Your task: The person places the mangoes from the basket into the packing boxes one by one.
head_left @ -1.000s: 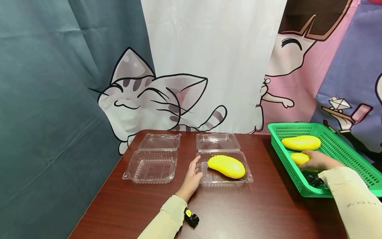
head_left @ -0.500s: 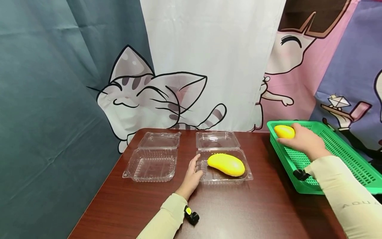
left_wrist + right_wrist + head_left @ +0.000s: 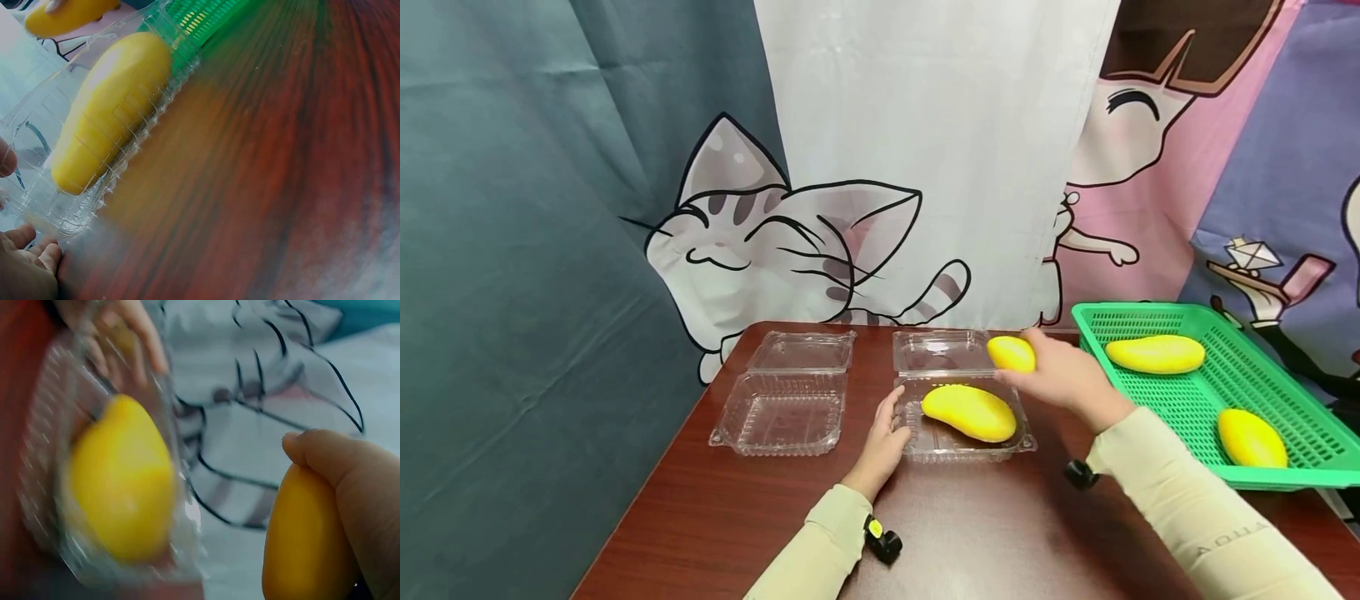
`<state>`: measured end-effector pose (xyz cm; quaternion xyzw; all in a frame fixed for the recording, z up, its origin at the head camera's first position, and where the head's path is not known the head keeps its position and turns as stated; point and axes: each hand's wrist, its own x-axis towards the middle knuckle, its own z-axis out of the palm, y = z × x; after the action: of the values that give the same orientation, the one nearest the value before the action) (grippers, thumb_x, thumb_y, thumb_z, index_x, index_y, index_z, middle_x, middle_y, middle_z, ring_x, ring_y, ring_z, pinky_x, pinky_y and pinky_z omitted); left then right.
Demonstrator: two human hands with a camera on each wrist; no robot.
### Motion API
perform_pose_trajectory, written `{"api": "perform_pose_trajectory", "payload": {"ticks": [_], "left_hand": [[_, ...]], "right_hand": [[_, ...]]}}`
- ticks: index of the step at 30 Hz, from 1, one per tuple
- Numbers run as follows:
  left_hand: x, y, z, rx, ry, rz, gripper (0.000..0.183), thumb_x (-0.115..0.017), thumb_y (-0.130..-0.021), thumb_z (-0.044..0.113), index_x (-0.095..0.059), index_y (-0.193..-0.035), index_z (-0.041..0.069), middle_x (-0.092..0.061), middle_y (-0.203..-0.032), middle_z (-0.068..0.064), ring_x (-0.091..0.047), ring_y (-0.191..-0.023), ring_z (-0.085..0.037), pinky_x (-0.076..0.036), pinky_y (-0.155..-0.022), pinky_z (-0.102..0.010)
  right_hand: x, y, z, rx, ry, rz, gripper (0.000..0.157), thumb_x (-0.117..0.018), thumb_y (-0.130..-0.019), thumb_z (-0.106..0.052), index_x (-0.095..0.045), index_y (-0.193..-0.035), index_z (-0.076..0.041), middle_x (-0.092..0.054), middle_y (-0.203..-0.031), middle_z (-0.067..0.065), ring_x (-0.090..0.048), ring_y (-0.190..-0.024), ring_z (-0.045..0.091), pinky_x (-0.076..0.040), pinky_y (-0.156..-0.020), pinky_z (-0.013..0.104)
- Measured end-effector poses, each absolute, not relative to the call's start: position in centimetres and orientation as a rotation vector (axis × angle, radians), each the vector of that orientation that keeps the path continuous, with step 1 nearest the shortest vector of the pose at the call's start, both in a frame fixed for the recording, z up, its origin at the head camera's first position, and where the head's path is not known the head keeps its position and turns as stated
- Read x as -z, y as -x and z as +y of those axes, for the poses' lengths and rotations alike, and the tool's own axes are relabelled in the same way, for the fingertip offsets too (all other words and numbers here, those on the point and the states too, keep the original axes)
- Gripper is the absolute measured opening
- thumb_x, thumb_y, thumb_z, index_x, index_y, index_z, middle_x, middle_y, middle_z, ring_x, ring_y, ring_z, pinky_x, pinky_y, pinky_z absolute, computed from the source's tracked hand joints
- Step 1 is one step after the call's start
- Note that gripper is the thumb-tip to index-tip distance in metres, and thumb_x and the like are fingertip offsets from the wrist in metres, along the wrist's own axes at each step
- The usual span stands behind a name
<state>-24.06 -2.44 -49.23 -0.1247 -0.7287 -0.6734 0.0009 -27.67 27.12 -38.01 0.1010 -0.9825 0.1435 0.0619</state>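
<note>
A yellow mango (image 3: 1011,354) is gripped by my right hand (image 3: 1067,373), held up above the far right part of the open clear plastic clamshell box (image 3: 955,456). In the right wrist view my thumb lies along that mango (image 3: 305,540). Another yellow mango (image 3: 968,413) lies in the box's near half, its lid half folded back behind. My left hand (image 3: 882,446) touches the left side of this box with its fingers extended. The left wrist view shows the mango (image 3: 112,112) through the clear wall, with fingertips close at the box's end.
A second open clamshell box (image 3: 786,417) stands to the left on the brown table (image 3: 970,533). At the right, a green basket (image 3: 1157,400) holds two more mangoes, one at the back (image 3: 1156,354) and one near the front (image 3: 1252,438). A printed curtain (image 3: 940,167) hangs behind.
My right hand has lifted a mango out of the green basket and carried it left toward the right-hand box. My left hand has stayed at that box's side.
</note>
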Motion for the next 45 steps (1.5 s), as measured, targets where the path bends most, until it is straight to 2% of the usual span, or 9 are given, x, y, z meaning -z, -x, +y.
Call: {"api": "perform_pose_trajectory", "payload": {"ticks": [3,9,13,19,27,31,38,41,45], "left_hand": [[49.4,24.2,-2.3,2.122,0.397,-2.292,0.074,-0.051,-0.083,-0.007,-0.034,-0.155,0.003,-0.028,-0.158,-0.023,-0.033,-0.142,-0.048,-0.028,-0.115,-0.059],[49.6,24.1,-2.2,2.114,0.393,-2.272,0.074,-0.050,-0.083,-0.009,-0.034,-0.154,0.001,-0.028,-0.158,-0.025,-0.033,-0.142,-0.049,-0.026,-0.116,-0.060],[49.6,24.1,-2.4,2.114,0.403,-2.286,0.075,-0.049,-0.083,-0.007,-0.032,-0.155,0.000,-0.026,-0.159,-0.025,-0.032,-0.142,-0.049,-0.026,-0.116,-0.060],[49.3,24.1,-2.6,2.112,0.418,-2.303,0.075,-0.049,-0.083,-0.007,-0.032,-0.155,0.000,-0.027,-0.159,-0.024,-0.032,-0.143,-0.046,-0.028,-0.116,-0.058],[49.5,24.1,-2.5,2.107,0.410,-2.283,0.074,-0.052,-0.083,-0.006,-0.033,-0.155,-0.001,-0.029,-0.158,-0.023,-0.039,-0.139,-0.043,-0.033,-0.113,-0.056],[49.3,24.1,-2.4,2.110,0.407,-2.285,0.073,-0.052,-0.084,-0.006,-0.034,-0.154,0.000,-0.028,-0.158,-0.022,-0.039,-0.137,-0.045,-0.033,-0.113,-0.056],[50.3,25.1,-2.3,2.095,0.393,-2.321,0.075,-0.051,-0.083,-0.005,-0.032,-0.156,0.001,-0.027,-0.159,-0.022,-0.043,-0.134,-0.047,-0.040,-0.105,-0.051],[51.6,25.8,-2.2,2.092,0.375,-2.312,0.077,-0.052,-0.083,-0.004,-0.032,-0.156,0.003,-0.027,-0.160,-0.020,-0.042,-0.136,-0.047,-0.039,-0.107,-0.055],[52.8,26.2,-2.3,2.157,0.388,-2.263,0.078,-0.051,-0.083,-0.003,-0.030,-0.158,0.009,-0.024,-0.163,-0.017,-0.033,-0.144,-0.042,-0.029,-0.115,-0.057]], "right_hand": [[39.3,27.1,24.8,-0.417,-0.379,-2.961,0.084,-0.063,-0.081,-0.074,-0.049,-0.136,-0.013,-0.067,-0.094,0.006,-0.060,-0.075,0.023,-0.047,-0.057,0.039],[41.8,26.1,20.1,-0.341,-0.485,-2.969,0.073,-0.071,-0.077,-0.067,-0.056,-0.126,-0.015,-0.065,-0.098,0.005,-0.060,-0.077,0.021,-0.050,-0.061,0.042],[43.3,25.5,17.7,-0.254,-0.505,-2.952,0.073,-0.072,-0.076,-0.065,-0.058,-0.123,-0.011,-0.063,-0.102,0.007,-0.060,-0.080,0.023,-0.052,-0.064,0.044],[45.2,25.2,15.7,-0.104,-0.563,-2.881,0.074,-0.071,-0.078,-0.064,-0.059,-0.123,-0.006,-0.057,-0.097,0.012,-0.058,-0.083,0.028,-0.054,-0.065,0.043],[46.3,24.9,14.7,-0.031,-0.656,-2.847,0.065,-0.062,-0.088,-0.063,-0.057,-0.118,-0.005,-0.056,-0.099,0.015,-0.058,-0.084,0.031,-0.055,-0.070,0.046],[46.2,24.8,14.7,-0.001,-0.694,-2.861,0.056,-0.059,-0.094,-0.056,-0.057,-0.116,-0.005,-0.056,-0.099,0.016,-0.057,-0.085,0.031,-0.055,-0.070,0.047],[46.2,24.8,14.6,-0.018,-0.713,-2.845,0.041,-0.057,-0.098,-0.046,-0.059,-0.111,-0.006,-0.054,-0.099,0.016,-0.055,-0.084,0.032,-0.054,-0.069,0.047],[46.4,24.8,14.7,-0.067,-0.711,-2.825,0.040,-0.057,-0.099,-0.045,-0.061,-0.110,-0.006,-0.053,-0.097,0.015,-0.055,-0.082,0.031,-0.054,-0.068,0.046],[46.1,25.0,16.1,-0.253,-0.623,-2.763,0.047,-0.057,-0.099,-0.044,-0.062,-0.124,-0.004,-0.054,-0.102,0.017,-0.057,-0.084,0.032,-0.054,-0.073,0.048]]}}
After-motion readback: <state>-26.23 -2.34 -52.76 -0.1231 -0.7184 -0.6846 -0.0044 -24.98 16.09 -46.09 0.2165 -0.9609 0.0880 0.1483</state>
